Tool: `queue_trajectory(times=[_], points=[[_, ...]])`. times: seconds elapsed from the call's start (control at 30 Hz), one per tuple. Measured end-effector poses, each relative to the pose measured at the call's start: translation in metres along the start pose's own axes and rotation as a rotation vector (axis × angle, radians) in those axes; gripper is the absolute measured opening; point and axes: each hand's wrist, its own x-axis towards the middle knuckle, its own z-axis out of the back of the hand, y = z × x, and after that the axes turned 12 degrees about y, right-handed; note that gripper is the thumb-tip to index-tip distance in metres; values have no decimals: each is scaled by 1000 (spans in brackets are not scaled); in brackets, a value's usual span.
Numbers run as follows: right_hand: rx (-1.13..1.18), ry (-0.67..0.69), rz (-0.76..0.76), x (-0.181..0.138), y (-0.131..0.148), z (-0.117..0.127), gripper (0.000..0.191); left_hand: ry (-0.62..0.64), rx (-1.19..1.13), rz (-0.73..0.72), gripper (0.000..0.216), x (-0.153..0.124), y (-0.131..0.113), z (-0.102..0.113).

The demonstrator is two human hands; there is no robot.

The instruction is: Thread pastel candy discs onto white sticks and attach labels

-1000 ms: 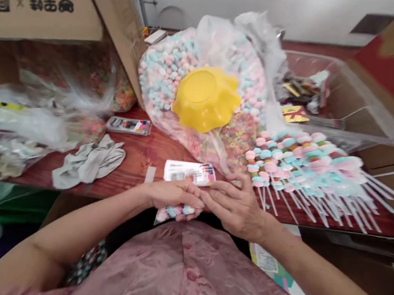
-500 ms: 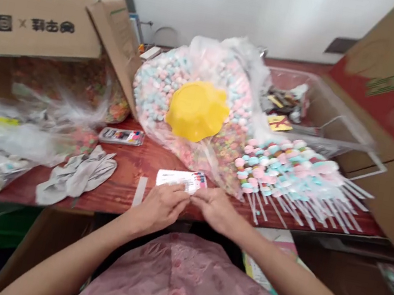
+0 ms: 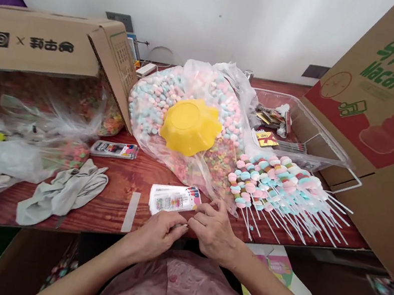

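Note:
My left hand (image 3: 160, 234) and my right hand (image 3: 213, 232) meet at the table's front edge, fingers pinched closed. Whatever small thing lies between the fingertips is hidden. Just beyond them is a stack of white printed cards (image 3: 174, 199). Right of my right hand lies a pile of candy skewers (image 3: 278, 184), pink, blue and white pieces on white sticks. Behind the cards, an upside-down yellow wavy-edged bowl (image 3: 191, 127) rests on a large clear bag of marshmallows (image 3: 155, 94). Colourful ring-shaped pieces (image 3: 219, 164) show in a bag at its lower right.
A clear plastic bin (image 3: 321, 134) with small packets stands behind the skewers. Cardboard boxes flank the table, one open (image 3: 41, 38) and one printed Macaron (image 3: 390, 110). Grey gloves (image 3: 67, 193), a clear pack (image 3: 114, 150) and a strip of tape (image 3: 130, 212) lie left.
The view has tilted up a little, so the table sits lower in the picture. My hands stay together, with the right fingers now more curled and the cards less covered.

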Motion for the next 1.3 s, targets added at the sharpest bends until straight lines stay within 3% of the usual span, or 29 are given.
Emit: queue_trajectory(times=[0.07, 0.17, 0.27, 0.33, 0.43, 0.5, 0.63, 0.73, 0.8, 0.97, 1.17, 1.3], points=[[19, 30, -68, 1, 7, -2, 20, -53, 152, -25, 30, -1, 2, 0], [115, -36, -177, -3, 21, -1, 17, -74, 132, -37, 32, -4, 4, 2], [162, -224, -315, -23, 25, 0, 23, -54, -139, -2, 35, -10, 8, 7], [112, -265, -452, -44, 20, -3, 20, -81, -396, 100, 32, -15, 10, 10], [16, -159, -620, -75, 5, -7, 16, -182, -713, 256, 36, -19, 9, 12], [-37, -116, -690, -86, -5, -9, 19, -189, -858, 234, 37, -16, 4, 12], [-169, 24, -927, -79, -16, -5, 18, 1, -1053, 79, 33, 8, -16, 4], [-234, 252, -1126, -60, -21, 0, 22, 160, -1143, 88, 35, 44, -28, -7], [-240, 325, -1186, -52, -23, 1, 23, 196, -1197, 119, 31, 71, -31, -14], [-277, 411, -1181, -49, -31, 0, 22, 63, -1253, 66, 23, 117, -34, -20], [-273, 488, -1034, -55, -24, 4, 22, -43, -1209, 28, 21, 131, -39, -13], [-295, 444, -887, -58, -10, 1, 21, -48, -1204, 17, 20, 131, -37, -12]])
